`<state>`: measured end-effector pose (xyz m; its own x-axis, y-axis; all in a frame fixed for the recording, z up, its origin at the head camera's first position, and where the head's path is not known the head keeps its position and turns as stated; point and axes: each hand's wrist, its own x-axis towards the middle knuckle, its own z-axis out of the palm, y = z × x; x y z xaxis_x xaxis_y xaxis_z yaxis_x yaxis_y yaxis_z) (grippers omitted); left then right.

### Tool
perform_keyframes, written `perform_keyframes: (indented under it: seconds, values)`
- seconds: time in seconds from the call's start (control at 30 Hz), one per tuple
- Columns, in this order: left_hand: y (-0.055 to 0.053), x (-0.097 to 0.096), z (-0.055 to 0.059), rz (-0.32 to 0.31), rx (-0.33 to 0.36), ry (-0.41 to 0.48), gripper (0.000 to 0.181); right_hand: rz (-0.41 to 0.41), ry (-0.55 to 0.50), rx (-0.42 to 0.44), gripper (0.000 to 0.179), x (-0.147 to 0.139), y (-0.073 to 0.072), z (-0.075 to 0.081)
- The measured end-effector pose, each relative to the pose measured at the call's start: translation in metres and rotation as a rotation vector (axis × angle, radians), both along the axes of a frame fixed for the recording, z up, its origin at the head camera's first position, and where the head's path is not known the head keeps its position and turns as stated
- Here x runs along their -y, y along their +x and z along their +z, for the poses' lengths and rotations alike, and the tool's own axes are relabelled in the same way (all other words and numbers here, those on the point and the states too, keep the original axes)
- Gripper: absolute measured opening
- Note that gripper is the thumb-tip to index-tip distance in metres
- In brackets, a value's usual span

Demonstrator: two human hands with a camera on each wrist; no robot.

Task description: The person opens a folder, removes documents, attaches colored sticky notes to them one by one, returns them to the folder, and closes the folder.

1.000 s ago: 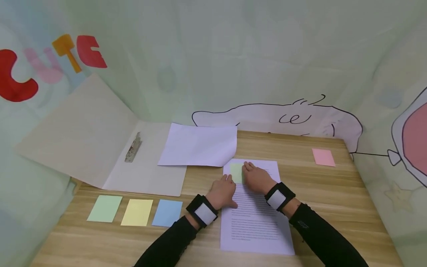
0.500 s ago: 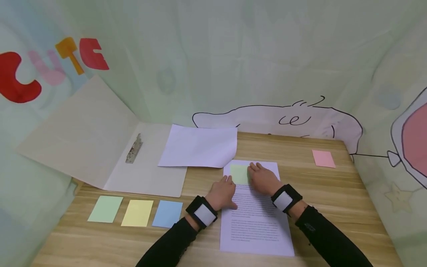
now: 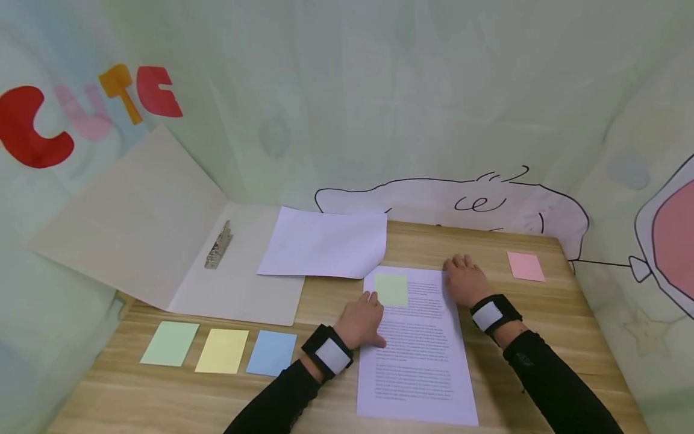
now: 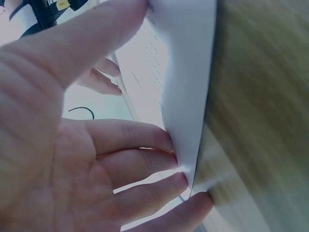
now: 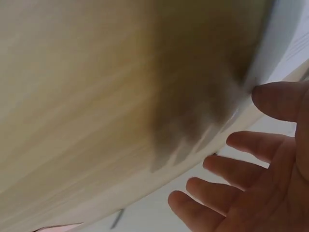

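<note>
A printed sheet of paper [image 3: 414,367] lies upright to me on the wooden table, with a pale green sticky note [image 3: 391,290] flat near its top left. My left hand [image 3: 360,320] rests its fingertips on the sheet's left edge, beside the note; the left wrist view shows straight, spread fingers [image 4: 145,159] along the paper's edge. At the upper right edge of the same sheet is my right hand [image 3: 467,283]. Its thumb touches or nearly touches the paper, and the fingers [image 5: 236,171] are spread and hold nothing.
An open grey folder [image 3: 244,295] with a metal clip [image 3: 219,246] stands at the left back, a blank white sheet [image 3: 325,244] overlapping it. Green [image 3: 170,343], yellow [image 3: 222,351] and blue [image 3: 272,352] notes lie in front. A pink note [image 3: 526,266] is at the right.
My right hand has moved right, off the green note, to the sheet's right edge, uncovering the whole note. My left hand has stayed at the left edge.
</note>
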<state>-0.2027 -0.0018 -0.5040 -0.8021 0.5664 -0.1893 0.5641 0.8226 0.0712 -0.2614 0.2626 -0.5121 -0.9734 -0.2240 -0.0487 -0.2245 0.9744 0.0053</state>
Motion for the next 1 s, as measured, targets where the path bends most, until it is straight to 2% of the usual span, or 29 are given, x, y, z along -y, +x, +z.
perform_keyframes:
  seconds: [0.1,0.4,0.67,0.83,1.0]
  values:
    - [-0.001,-0.001,-0.002,0.000,-0.002,-0.002,0.067,-0.055,-0.021,-0.014,0.035,-0.019,-0.004,-0.002]
    - [-0.001,0.000,-0.003,0.001,0.006,0.006,0.067,-0.241,-0.119,0.008,0.057,-0.062,-0.011,-0.004]
    - [0.002,0.001,0.001,0.002,0.005,0.010,0.065,-0.393,-0.135,0.095,0.063,-0.085,-0.012,0.017]
    - [0.003,0.001,0.000,0.004,0.016,-0.003,0.066,-0.399,-0.105,0.184,0.063,-0.106,-0.014,0.022]
    - [0.001,0.001,0.000,0.009,0.012,-0.007,0.066,-0.353,-0.071,0.274,0.057,-0.125,-0.018,0.025]
